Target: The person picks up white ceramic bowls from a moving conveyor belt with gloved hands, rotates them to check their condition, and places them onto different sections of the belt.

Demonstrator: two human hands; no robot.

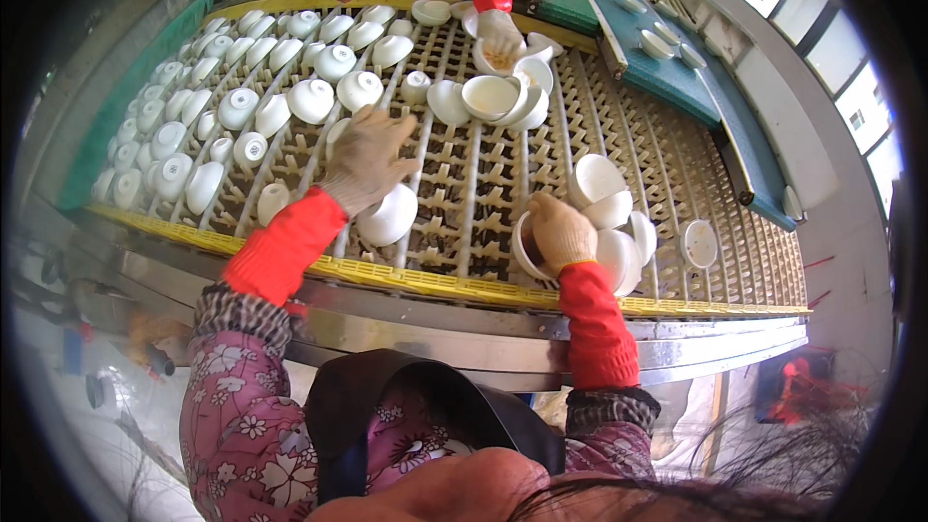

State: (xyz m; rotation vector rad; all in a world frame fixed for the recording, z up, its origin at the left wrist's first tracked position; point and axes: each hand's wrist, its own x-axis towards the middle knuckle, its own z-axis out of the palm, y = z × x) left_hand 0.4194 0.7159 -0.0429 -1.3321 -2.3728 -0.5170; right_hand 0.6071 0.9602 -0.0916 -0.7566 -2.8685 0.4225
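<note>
My left hand (371,157), in a beige knit glove, is slightly blurred above the rack conveyor (442,210). Its fingers are spread with nothing between them. Just below its wrist lies an overturned white bowl (389,216), and another bowl is partly hidden behind the palm. On the right, my right hand (564,233), gloved alike, is curled over a tilted white bowl (523,250) with a dark brown interior; the fingertips are hidden. Against that hand leans a cluster of white bowls (612,206), some on their sides. Farther right, a small soiled bowl (700,244) sits alone.
Many overturned white bowls (239,109) stand in rows at left. Across the conveyor, a co-worker's gloved hand (500,36) reaches into a bowl of food scraps (500,58) beside a bowl pile (493,96). A teal belt (652,76) carries several bowls. A yellow edge strip (449,288) runs along the near side.
</note>
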